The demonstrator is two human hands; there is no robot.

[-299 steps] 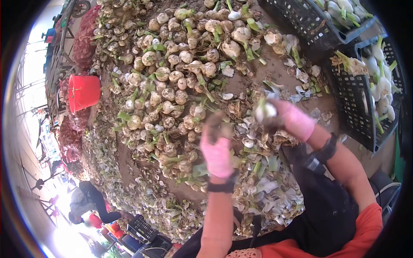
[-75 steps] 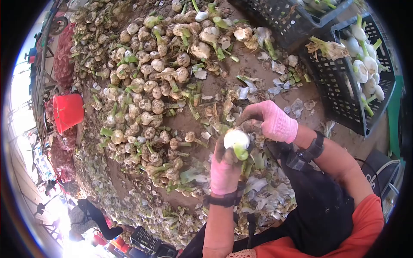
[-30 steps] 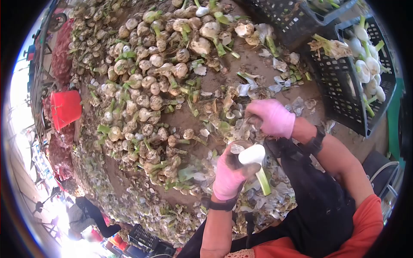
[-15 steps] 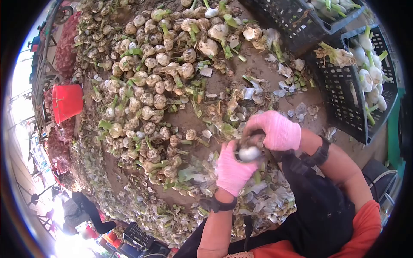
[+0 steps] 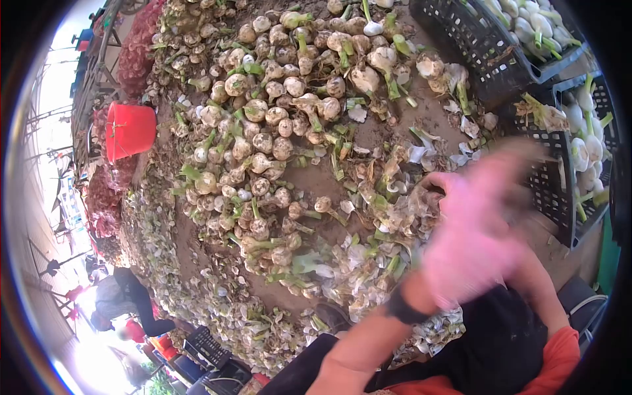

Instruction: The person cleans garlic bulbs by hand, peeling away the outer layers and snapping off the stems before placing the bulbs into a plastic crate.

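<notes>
Both hands wear pink gloves and overlap at the right, heavily blurred. My left hand (image 5: 464, 263) reaches across in front of the right forearm; its fingers are smeared, and anything in them cannot be made out. My right hand (image 5: 461, 197) is behind it, near papery garlic skins (image 5: 411, 214), its grip unclear. A blurred brownish shape (image 5: 523, 155) lies at the upper end of the gloves, by a black crate (image 5: 553, 191) holding white trimmed garlic (image 5: 586, 148). Soil-covered garlic bulbs (image 5: 263, 141) with cut green stems are spread over the ground left of the hands.
Another black crate (image 5: 471, 49) of white garlic stands at the upper right. A red bucket (image 5: 131, 131) and red mesh sacks (image 5: 139, 52) line the left. At the lower left, another person (image 5: 125, 299) bends near a black crate (image 5: 207, 347). Peelings cover the lower ground.
My hands have moved right from over the peelings, where they held a whitish bulb between them; the left now crosses over the right. The view has shifted, so the ground scene sits farther right.
</notes>
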